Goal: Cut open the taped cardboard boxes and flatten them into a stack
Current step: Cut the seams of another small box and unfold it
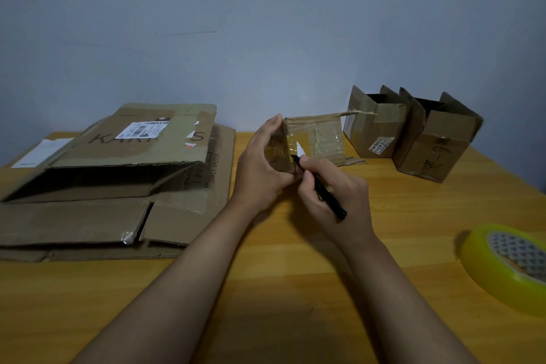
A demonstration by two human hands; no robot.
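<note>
A small taped cardboard box (320, 136) lies on its side at the middle of the wooden table (295, 275). My left hand (263, 162) grips its near left end. My right hand (334, 189) holds a black-handled knife (328, 195), whose white blade rests against the taped face of the box. At the left lies a stack of flattened cardboard boxes (112, 180), the top one partly gaping. Two small boxes (375, 124) (434, 145) stand at the back right with their top flaps open.
A roll of clear yellowish tape (508, 263) lies near the table's right edge. A grey wall stands close behind the table. Bare wood shows along the front of the table around my forearms.
</note>
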